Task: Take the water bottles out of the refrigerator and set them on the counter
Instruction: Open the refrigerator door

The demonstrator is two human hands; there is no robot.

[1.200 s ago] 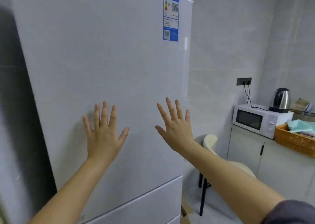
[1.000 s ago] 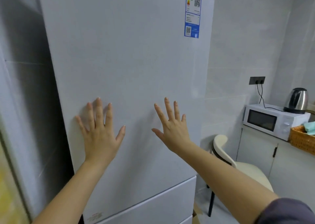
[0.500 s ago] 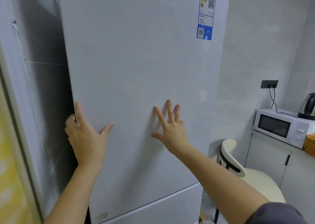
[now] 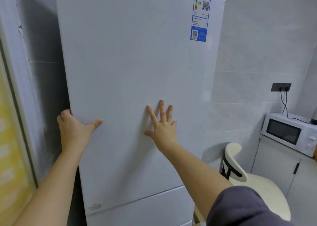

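While left hand grip wraps smooth white refrigerator door edge, right hand flat, fingers spread.

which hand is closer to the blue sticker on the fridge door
Right. The right hand lies flat on the fridge door, below the blue sticker and a little left of it. The left hand grips the door's far left edge, farther away.

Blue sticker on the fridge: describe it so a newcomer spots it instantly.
Start at the tall white refrigerator door filling the view. Look to its top right corner: the blue sticker is a narrow vertical label with QR codes and a coloured rating scale, the only coloured mark on the plain door.
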